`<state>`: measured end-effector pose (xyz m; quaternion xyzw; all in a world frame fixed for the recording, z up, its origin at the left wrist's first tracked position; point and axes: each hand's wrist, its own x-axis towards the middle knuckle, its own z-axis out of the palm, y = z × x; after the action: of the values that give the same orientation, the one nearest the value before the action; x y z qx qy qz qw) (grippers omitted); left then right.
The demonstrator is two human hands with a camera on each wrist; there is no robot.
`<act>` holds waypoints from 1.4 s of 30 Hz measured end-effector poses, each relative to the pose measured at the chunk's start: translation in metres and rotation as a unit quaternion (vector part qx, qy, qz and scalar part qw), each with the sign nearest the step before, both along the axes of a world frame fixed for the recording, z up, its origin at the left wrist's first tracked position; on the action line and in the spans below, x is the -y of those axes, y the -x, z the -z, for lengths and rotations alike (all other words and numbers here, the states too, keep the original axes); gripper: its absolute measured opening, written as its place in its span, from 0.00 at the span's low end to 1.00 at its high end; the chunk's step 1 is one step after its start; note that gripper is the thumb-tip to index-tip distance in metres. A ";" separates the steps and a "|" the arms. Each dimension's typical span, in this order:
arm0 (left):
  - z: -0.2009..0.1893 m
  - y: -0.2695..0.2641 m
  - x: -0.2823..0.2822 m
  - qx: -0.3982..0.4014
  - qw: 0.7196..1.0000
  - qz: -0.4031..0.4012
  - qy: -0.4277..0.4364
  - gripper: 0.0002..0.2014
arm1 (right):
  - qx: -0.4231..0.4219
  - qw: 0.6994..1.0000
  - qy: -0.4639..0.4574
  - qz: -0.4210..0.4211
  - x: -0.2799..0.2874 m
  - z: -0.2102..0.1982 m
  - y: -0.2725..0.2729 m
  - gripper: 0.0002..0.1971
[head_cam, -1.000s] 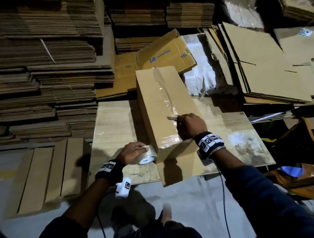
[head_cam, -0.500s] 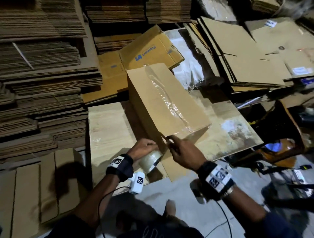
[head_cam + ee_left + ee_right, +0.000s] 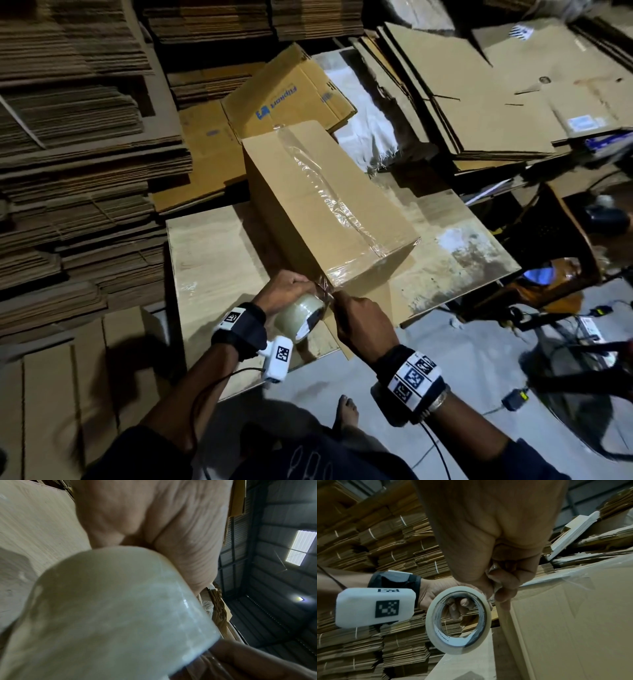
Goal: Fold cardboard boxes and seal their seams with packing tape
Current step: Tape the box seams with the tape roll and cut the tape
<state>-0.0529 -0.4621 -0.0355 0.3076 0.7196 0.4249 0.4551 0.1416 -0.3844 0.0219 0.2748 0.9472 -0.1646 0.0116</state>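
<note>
A brown cardboard box (image 3: pixel 329 205) stands on a pale wooden board (image 3: pixel 212 260), with a strip of clear tape (image 3: pixel 318 178) along its top seam and down the near end. My left hand (image 3: pixel 284 287) grips a roll of clear packing tape (image 3: pixel 301 317) at the box's near lower corner; the roll (image 3: pixel 111 615) fills the left wrist view. Tape stretches from the roll (image 3: pixel 458 619) to the box (image 3: pixel 573 615). My right hand (image 3: pixel 359 318) is curled round a small thin blade, its tip at that stretched tape.
Tall stacks of flattened cardboard (image 3: pixel 75 154) fill the left and back. More flat sheets (image 3: pixel 479 96) lie at the right, a printed yellow box (image 3: pixel 287 92) and a white sack (image 3: pixel 366 133) behind. Cardboard (image 3: pixel 68 394) lies on the floor at left; a dark chair (image 3: pixel 555 246) and cables at right.
My right hand came off the top seam down to the box's near corner. The left hand brought the roll up beside it, and the box has turned a little.
</note>
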 end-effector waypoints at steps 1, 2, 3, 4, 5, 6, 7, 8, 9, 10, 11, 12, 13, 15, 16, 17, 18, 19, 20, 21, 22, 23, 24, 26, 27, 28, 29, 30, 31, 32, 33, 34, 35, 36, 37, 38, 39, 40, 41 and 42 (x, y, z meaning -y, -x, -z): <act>-0.002 -0.001 0.001 0.001 1.000 0.002 -0.002 0.09 | 0.004 1.000 -0.007 -0.002 0.001 -0.001 0.002 0.08; -0.002 -0.001 0.001 0.002 1.000 0.001 -0.002 0.09 | 0.009 1.000 -0.012 -0.005 0.001 -0.001 0.005 0.10; -0.002 -0.001 0.001 0.002 1.000 -0.004 0.000 0.09 | 0.013 1.000 -0.019 -0.008 0.002 -0.002 0.007 0.12; -0.003 -0.001 0.001 0.003 1.000 -0.009 0.003 0.09 | 0.019 1.000 -0.023 -0.008 0.002 -0.002 0.009 0.13; -0.004 -0.002 0.002 0.002 1.000 -0.015 0.005 0.08 | 0.027 0.999 -0.025 -0.009 0.002 -0.004 0.012 0.14; -0.004 -0.002 0.002 0.000 1.000 -0.021 0.006 0.08 | 0.033 0.999 -0.025 -0.009 0.002 -0.005 0.014 0.15; -0.004 -0.002 0.002 -0.002 1.000 -0.025 0.008 0.09 | 0.041 0.999 -0.021 -0.007 0.002 -0.006 0.015 0.15; -0.004 -0.001 0.003 -0.003 1.000 -0.029 0.009 0.09 | 0.053 0.998 -0.016 -0.003 0.000 -0.007 0.015 0.13; -0.004 0.000 0.004 -0.005 0.999 -0.031 0.012 0.10 | 0.074 0.997 -0.014 0.000 0.000 -0.009 0.013 0.11; -0.003 0.002 0.006 -0.008 0.999 -0.033 0.014 0.11 | 0.091 0.996 -0.018 0.001 -0.002 -0.009 0.010 0.09; -0.003 0.003 0.008 -0.012 0.999 -0.038 0.017 0.11 | 0.103 0.994 -0.024 0.000 -0.003 -0.010 0.005 0.08; -0.003 0.005 0.010 -0.016 0.999 -0.043 0.019 0.10 | 0.106 0.994 -0.027 -0.002 -0.004 -0.011 0.000 0.07; -0.002 0.006 0.013 -0.020 0.998 -0.050 0.019 0.09 | 0.098 0.995 -0.027 -0.004 -0.006 -0.012 -0.004 0.07; 0.001 0.008 0.019 -0.027 0.997 -0.064 0.022 0.09 | 0.047 0.999 0.000 0.000 -0.009 -0.014 -0.007 0.07; 0.003 0.008 0.022 -0.025 0.997 -0.074 0.023 0.09 | 0.007 1.000 0.015 0.010 -0.012 -0.017 -0.006 0.08; 0.005 0.008 0.024 -0.022 0.996 -0.085 0.024 0.10 | -0.036 0.999 0.016 0.022 -0.017 -0.018 -0.001 0.09; 0.006 0.008 0.025 -0.020 0.995 -0.096 0.025 0.10 | -0.080 0.996 0.002 0.031 -0.023 -0.018 0.005 0.10; 0.007 0.007 0.026 -0.016 0.994 -0.104 0.027 0.12 | -0.113 0.993 -0.019 0.036 -0.030 -0.017 0.013 0.11; 0.008 0.006 0.026 -0.013 0.994 -0.109 0.027 0.14 | -0.134 0.989 -0.041 0.036 -0.039 -0.013 0.021 0.13; 0.008 0.004 0.026 -0.012 0.993 -0.111 0.027 0.15 | -0.139 0.988 -0.056 0.036 -0.047 -0.009 0.028 0.15; 0.009 0.003 0.026 -0.010 0.993 -0.111 0.026 0.17 | -0.132 0.988 -0.068 0.035 -0.055 -0.004 0.034 0.19; 0.010 0.001 0.026 -0.008 0.993 -0.111 0.025 0.18 | -0.115 0.989 -0.081 0.036 -0.062 0.003 0.038 0.23; 0.011 0.000 0.027 -0.005 0.994 -0.110 0.023 0.19 | -0.097 0.990 -0.097 0.041 -0.067 0.010 0.041 0.26; 0.012 0.000 0.028 -0.001 0.993 -0.114 0.025 0.20 | -0.072 0.987 -0.135 0.049 -0.071 0.022 0.043 0.30; 0.012 -0.001 0.029 0.000 0.993 -0.116 0.026 0.19 | -0.068 0.985 -0.152 0.049 -0.071 0.025 0.043 0.31; 0.013 -0.001 0.029 0.001 0.992 -0.120 0.027 0.18 | -0.067 0.983 -0.164 0.046 -0.070 0.026 0.044 0.31; 0.012 -0.002 0.029 0.002 0.992 -0.124 0.028 0.17 | -0.064 0.983 -0.169 0.041 -0.070 0.026 0.045 0.31; 0.012 -0.002 0.029 0.004 0.991 -0.129 0.028 0.16 | -0.060 0.983 -0.172 0.034 -0.070 0.026 0.045 0.31; 0.012 -0.003 0.027 0.005 0.991 -0.133 0.028 0.15 | -0.055 0.983 -0.173 0.028 -0.071 0.026 0.044 0.31; 0.012 -0.003 0.026 0.004 0.990 -0.136 0.027 0.14 | -0.051 0.983 -0.174 0.021 -0.072 0.027 0.045 0.31; 0.012 -0.004 0.023 0.004 0.990 -0.138 0.027 0.13 | -0.045 0.984 -0.171 0.015 -0.074 0.028 0.044 0.32; 0.011 -0.004 0.021 0.003 0.990 -0.140 0.027 0.13 | -0.043 0.985 -0.168 0.010 -0.075 0.028 0.044 0.33; 0.010 -0.005 0.019 0.002 0.989 -0.144 0.029 0.13 | -0.041 0.985 -0.166 0.005 -0.076 0.029 0.044 0.33; 0.009 -0.006 0.016 0.002 0.988 -0.149 0.029 0.12 | -0.041 0.986 -0.164 0.001 -0.077 0.029 0.045 0.33; 0.009 -0.007 0.014 0.002 0.988 -0.151 0.028 0.12 | -0.041 0.986 -0.162 -0.001 -0.078 0.029 0.045 0.33; 0.009 -0.007 0.013 0.003 0.988 -0.151 0.028 0.12 | -0.038 0.986 -0.162 -0.004 -0.078 0.029 0.046 0.33; 0.009 -0.008 0.012 0.004 0.988 -0.151 0.028 0.11 | -0.034 0.986 -0.162 -0.005 -0.079 0.028 0.046 0.34; 0.009 -0.008 0.011 0.003 0.988 -0.150 0.029 0.11 | -0.028 0.986 -0.165 -0.006 -0.080 0.027 0.046 0.34; 0.009 -0.008 0.010 0.003 0.988 -0.150 0.028 0.11 | -0.021 0.986 -0.166 -0.007 -0.080 0.026 0.046 0.35; 0.010 -0.008 0.010 0.004 0.988 -0.151 0.027 0.11 | -0.016 0.986 -0.168 -0.009 -0.080 0.026 0.046 0.35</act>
<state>-0.0450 -0.4719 -0.0453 0.1811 0.7672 0.4701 0.3970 0.0957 -0.3039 -0.0036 0.2615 0.9640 -0.0072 -0.0484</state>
